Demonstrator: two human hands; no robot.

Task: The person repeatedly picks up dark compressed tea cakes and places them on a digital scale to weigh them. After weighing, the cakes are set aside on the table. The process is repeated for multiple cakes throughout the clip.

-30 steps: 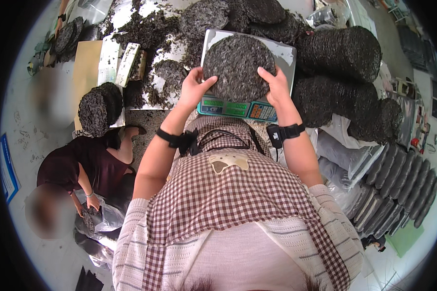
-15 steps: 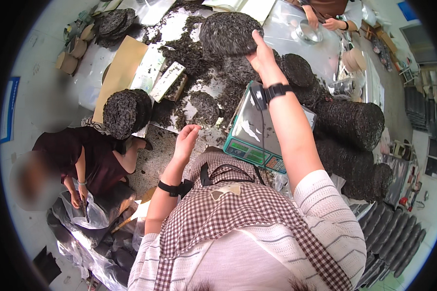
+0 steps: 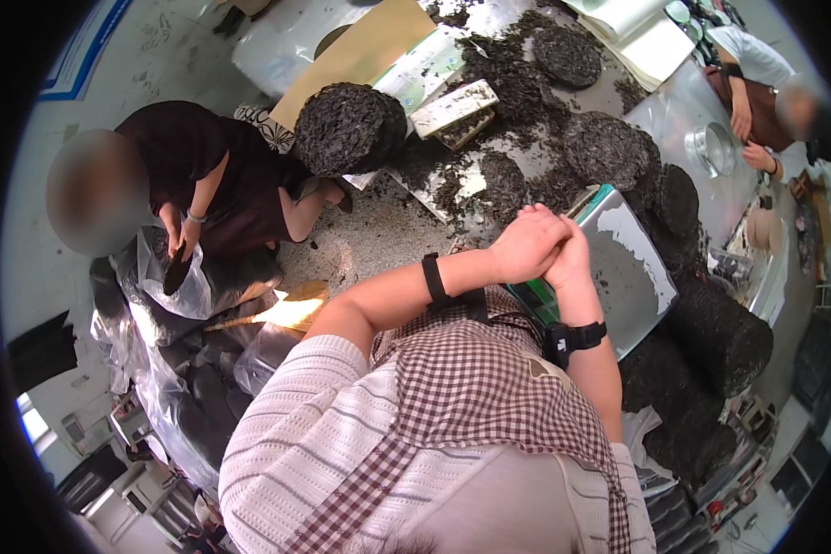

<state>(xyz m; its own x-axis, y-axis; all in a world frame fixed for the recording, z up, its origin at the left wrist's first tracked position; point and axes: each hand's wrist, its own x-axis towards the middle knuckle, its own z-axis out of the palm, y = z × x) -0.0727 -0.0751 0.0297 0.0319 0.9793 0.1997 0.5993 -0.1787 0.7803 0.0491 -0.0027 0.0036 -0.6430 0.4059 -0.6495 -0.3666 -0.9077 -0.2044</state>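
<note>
My left hand [image 3: 524, 246] and my right hand [image 3: 572, 258] meet over the near-left edge of a green weighing scale [image 3: 619, 268]. Their fingers are pressed together and overlap, so anything between them is hidden. The scale's metal plate carries a torn whitish patch. Just beyond lies a thick, dark round cake [image 3: 609, 148] of pressed, dried leaf-like matter. Farther back is another dark round cake [image 3: 568, 55]. A small dark clump [image 3: 501, 180] sits on the table left of the scale.
Dark cakes [image 3: 711, 342] are piled at right. A cake stack [image 3: 346, 129], a pale block [image 3: 454, 109] and cardboard [image 3: 360, 46] stand left. A seated co-worker [image 3: 222, 175] handles a dark piece over plastic bags; another co-worker [image 3: 757, 102] is near a metal bowl [image 3: 711, 148].
My right hand has let go of the dark round cake and drawn back toward me. My left hand has moved across to meet it. The view has turned left.
</note>
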